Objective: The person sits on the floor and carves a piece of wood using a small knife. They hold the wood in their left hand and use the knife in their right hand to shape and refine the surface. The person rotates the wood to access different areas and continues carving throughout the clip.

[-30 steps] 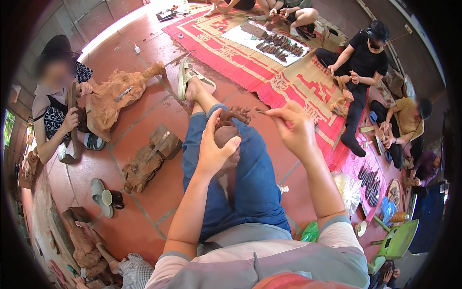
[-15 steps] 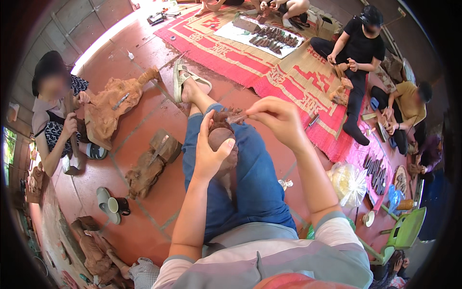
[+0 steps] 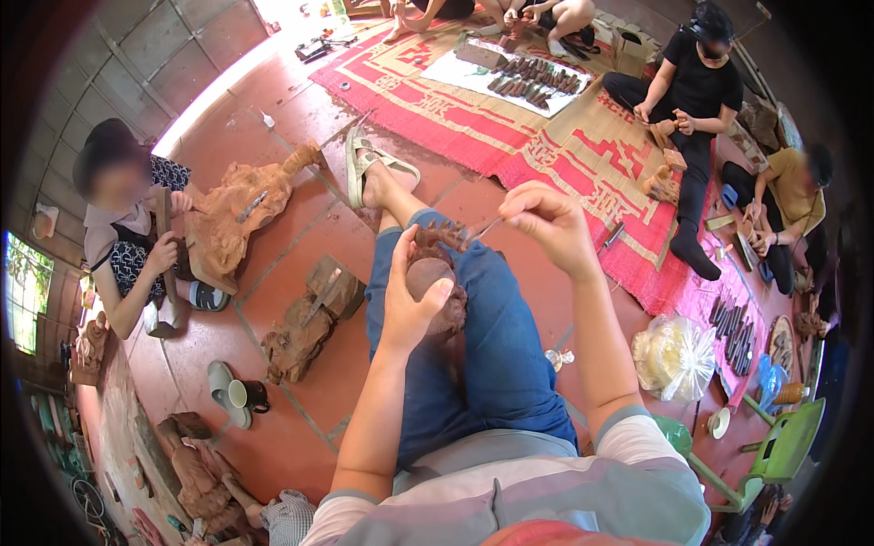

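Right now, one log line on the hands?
left hand: holds carving | right hand: holds thin tool, tip near carving | contact: unclear | carving: over trousers

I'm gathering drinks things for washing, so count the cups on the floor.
2: a dark mug beside a grey slipper on the left, and a white cup near the green chair on the right. Others may be hidden.

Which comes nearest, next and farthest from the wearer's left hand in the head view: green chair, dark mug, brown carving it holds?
1. Brown carving: held in the left hand.
2. Dark mug: leftward, on the floor.
3. Green chair: lower right.
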The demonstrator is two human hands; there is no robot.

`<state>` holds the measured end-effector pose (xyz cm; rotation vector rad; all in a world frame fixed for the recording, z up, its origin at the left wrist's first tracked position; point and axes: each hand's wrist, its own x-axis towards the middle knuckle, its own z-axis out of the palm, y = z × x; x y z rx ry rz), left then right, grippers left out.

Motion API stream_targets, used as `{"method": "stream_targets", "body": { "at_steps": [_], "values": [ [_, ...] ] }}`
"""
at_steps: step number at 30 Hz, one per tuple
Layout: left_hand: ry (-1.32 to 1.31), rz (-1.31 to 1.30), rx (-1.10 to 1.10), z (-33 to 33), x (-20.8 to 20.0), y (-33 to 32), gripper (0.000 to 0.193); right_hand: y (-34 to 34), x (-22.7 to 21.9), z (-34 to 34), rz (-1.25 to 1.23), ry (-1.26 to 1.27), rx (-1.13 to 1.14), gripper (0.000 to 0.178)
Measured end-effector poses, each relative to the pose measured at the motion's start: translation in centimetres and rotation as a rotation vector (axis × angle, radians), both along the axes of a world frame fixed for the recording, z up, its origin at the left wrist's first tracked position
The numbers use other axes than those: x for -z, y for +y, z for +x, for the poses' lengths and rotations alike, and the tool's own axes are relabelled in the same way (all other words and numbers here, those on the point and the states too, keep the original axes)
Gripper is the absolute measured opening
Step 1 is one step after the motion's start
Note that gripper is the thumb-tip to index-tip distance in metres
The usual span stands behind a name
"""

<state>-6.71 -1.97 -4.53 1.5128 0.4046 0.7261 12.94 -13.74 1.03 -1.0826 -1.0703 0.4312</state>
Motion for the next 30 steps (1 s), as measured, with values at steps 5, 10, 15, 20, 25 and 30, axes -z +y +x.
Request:
{"method": "stream_targets", "body": {
  "at_steps": [5,10,15,20,25,30],
  "values": [
    [-0.014,-0.059,0.027,0.3,-0.4,-0.6,0.081,0.7,1.2,1.3,-0.381,-0.320,0.151,0.004],
    [0.004,-0.002,-0.020,0.1,-0.3,-0.3,0.081,-0.6,-1.3,-1.9,-0.157,-0.023,0.049,0.010],
    [0.017,0.009,-0.006,0.1,-0.5,-0.5,0.084,-0.6,-1.5,0.6,-0.274,-0.375,0.263,0.007],
    [-0.002,-0.030,-0.010,0.3,0.2,-0.2,0.083,-0.5,-3.9,-3.6,-0.099,-0.553,0.142,0.007],
    [-0.026,0.034,-0.023,0.4,0.0,-0.3,0.080,-1.5,-3.2,0.9,-0.302,-0.455,0.390,0.010],
    [-0.042,0.023,-0.035,0.4,0.7,0.0,0.079,-0.2,-4.5,-3.5,-0.169,-0.719,0.249,0.012]
  ]
}}
